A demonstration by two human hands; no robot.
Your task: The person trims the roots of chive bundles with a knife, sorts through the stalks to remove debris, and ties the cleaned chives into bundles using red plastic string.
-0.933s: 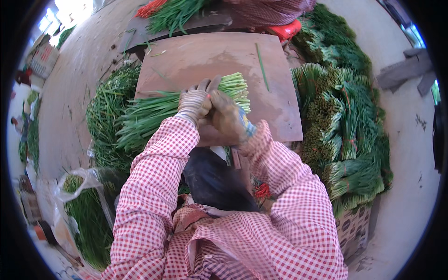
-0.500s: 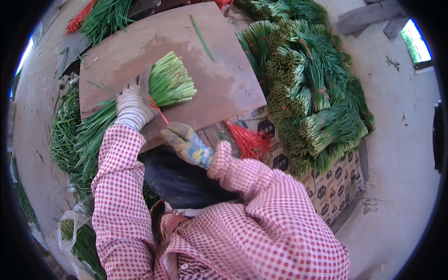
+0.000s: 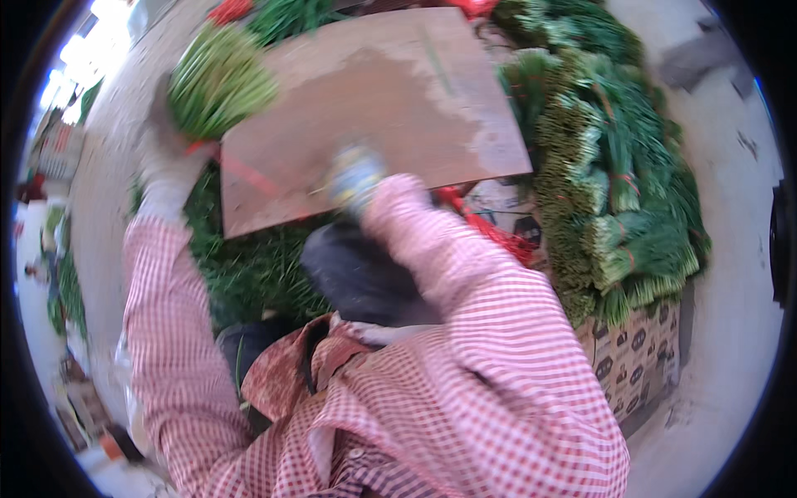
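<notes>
My left hand [image 3: 166, 158], in a pale glove, is closed around a bunch of garlic chives [image 3: 217, 83]. The bunch is lifted at the board's left side, its pale cut ends pointing up and away. A bit of red tie shows at the bunch beside my fingers. Between my hands a blurred red strand [image 3: 251, 177] crosses the board; whether it reaches my right hand cannot be made out. My right hand [image 3: 355, 178], in a blue and yellow glove, is over the near part of the brown board [image 3: 332, 108]. Motion smears its fingers.
Tied chive bunches [image 3: 618, 166] are piled high at the right, beside a patterned cardboard box [image 3: 635, 357]. Red ties [image 3: 498, 236] hang near the board's right front. Loose greens [image 3: 249, 274] lie below its near edge. More green chives [image 3: 290, 18] lie at the far left.
My left hand has carried the bunch left and away, lifting it off the board. My right hand has moved up over the board. The view has shifted left.
</notes>
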